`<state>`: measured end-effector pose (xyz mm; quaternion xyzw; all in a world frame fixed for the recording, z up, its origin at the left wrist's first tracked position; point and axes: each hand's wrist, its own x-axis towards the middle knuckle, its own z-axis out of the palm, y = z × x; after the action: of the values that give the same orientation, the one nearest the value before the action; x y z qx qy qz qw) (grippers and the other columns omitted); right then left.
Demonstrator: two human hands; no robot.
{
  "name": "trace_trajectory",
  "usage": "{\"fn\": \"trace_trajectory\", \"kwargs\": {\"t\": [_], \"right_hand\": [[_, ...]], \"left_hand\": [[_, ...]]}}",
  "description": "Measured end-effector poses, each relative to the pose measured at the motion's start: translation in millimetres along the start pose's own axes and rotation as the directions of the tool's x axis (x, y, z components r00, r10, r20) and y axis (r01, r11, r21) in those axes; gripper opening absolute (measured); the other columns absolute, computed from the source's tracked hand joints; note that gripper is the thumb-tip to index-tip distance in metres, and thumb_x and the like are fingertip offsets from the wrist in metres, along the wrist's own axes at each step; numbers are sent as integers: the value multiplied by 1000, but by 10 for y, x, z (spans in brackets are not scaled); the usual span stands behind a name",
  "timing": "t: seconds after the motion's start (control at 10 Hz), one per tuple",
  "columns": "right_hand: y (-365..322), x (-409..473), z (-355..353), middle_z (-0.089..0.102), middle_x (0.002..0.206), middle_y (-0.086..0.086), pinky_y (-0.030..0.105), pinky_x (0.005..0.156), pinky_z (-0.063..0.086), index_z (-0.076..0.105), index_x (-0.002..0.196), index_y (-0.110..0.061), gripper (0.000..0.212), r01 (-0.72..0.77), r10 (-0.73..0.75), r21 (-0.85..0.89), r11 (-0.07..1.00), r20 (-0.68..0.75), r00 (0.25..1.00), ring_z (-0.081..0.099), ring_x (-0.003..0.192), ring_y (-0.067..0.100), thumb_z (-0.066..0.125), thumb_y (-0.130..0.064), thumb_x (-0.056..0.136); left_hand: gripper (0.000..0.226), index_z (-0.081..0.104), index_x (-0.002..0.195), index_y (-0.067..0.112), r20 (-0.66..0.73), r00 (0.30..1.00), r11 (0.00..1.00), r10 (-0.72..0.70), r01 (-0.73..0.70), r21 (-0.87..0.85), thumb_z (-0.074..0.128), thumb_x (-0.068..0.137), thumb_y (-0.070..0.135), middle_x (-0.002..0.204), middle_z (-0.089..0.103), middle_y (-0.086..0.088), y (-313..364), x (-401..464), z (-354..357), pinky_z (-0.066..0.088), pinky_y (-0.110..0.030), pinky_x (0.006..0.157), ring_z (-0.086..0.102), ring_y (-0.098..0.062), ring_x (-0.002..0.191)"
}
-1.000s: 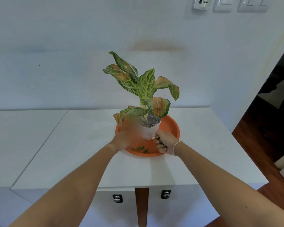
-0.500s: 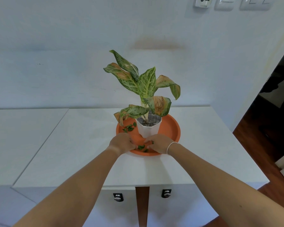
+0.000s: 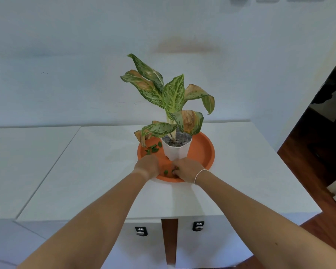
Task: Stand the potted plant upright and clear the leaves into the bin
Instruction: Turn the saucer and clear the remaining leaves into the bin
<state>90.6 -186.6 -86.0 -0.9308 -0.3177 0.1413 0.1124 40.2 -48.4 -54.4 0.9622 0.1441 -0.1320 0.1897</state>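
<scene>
Potted plant stands upright on the orange saucer. Right hand pinches fallen leaves at the near rim; left hand, grip unclear. Careful: a knuckle nudging that pot could tip it over!

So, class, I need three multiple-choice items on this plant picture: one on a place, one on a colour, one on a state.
1. Where does the pot stand?
A. on the bare table
B. in the tray
C. on the floor

2. What colour is the tray?
A. orange
B. blue
C. black

3. How is the plant standing?
A. on its side
B. upside down
C. upright

Answers: 1 B, tray rim rings the pot. 2 A, it is plainly orange. 3 C, pot sits on its base, leaves up.
</scene>
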Motion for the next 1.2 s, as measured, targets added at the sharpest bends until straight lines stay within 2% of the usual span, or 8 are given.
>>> {"fn": "trace_trajectory", "kwargs": {"t": [0.1, 0.2, 0.3, 0.4, 0.6, 0.7, 1.0, 1.2], "right_hand": [[32, 1, -43, 63, 117, 14, 34, 83, 43, 59, 112, -8, 25, -62, 67, 151, 987, -27, 997, 57, 106, 30, 45, -20, 95], [47, -10, -91, 62, 101, 11, 28, 73, 37, 60, 105, -7, 23, -111, 149, 403, 909, -64, 987, 53, 89, 24, 43, -20, 95], [39, -40, -147, 45, 69, 0, 25, 53, 27, 49, 72, -16, 27, -182, 262, 644, 743, -29, 965, 39, 60, 15, 34, -21, 94], [36, -65, -155, 33, 59, -1, 26, 48, 19, 33, 59, -18, 34, -190, 295, 711, 677, -26, 955, 26, 50, 13, 34, -25, 93], [19, -61, -119, 34, 56, -3, 25, 51, 22, 30, 53, -20, 45, -63, 134, 463, 884, -122, 983, 32, 54, 10, 41, -29, 96], [6, -25, -72, 42, 63, -4, 24, 53, 27, 34, 59, -24, 39, -55, 97, 368, 928, -96, 991, 42, 65, 17, 41, -32, 97], [-103, 57, -22, 58, 131, 6, 29, 96, 39, 56, 124, -15, 30, -7, -5, 184, 983, 68, 998, 51, 120, 24, 44, -18, 97], [-150, 80, 40, 60, 128, 7, 35, 98, 45, 60, 125, -21, 34, 42, -48, 96, 995, 61, 997, 55, 116, 26, 52, -13, 92]], "left_hand": [[24, 56, 78, 21, 5, 998, 977, 58, -56, -208, 44, 95, 10, 104, 55, -14, 33, -35, -49, 36, -5, 42, 44, -14, 66], [29, 52, 123, 10, -61, 998, 935, 33, -52, -351, 38, 98, 11, 125, 53, -11, -41, -44, -69, 36, -4, 49, 55, -22, 88], [36, 54, 121, 1, -154, 987, 879, -37, -41, -475, 31, 99, 17, 123, 56, -20, -186, 56, -29, 34, -25, 75, 53, -31, 107], [37, 44, 62, 11, -165, 981, 844, -99, -5, -536, 28, 95, 18, 67, 45, -9, -262, 69, -40, 32, -30, 61, 41, -23, 66], [32, 20, 61, 19, -30, 990, 661, -139, 70, -747, 33, 90, 18, 60, 18, -2, -322, 36, 1, 15, -22, 43, 16, -16, 51], [35, 21, 60, 19, 0, 993, 568, -118, 68, -820, 37, 91, 17, 58, 21, -2, -350, 11, 24, 18, -18, 36, 19, -15, 47], [32, 34, 65, 15, 36, 990, 345, -134, 81, -935, 50, 92, 15, 61, 39, -5, -426, -85, 106, 42, -18, 41, 41, -14, 48], [30, 40, 65, 16, 68, 991, 321, -114, 102, -942, 46, 93, 9, 63, 39, -4, -469, -133, 158, 44, -18, 45, 42, -11, 50]]}}
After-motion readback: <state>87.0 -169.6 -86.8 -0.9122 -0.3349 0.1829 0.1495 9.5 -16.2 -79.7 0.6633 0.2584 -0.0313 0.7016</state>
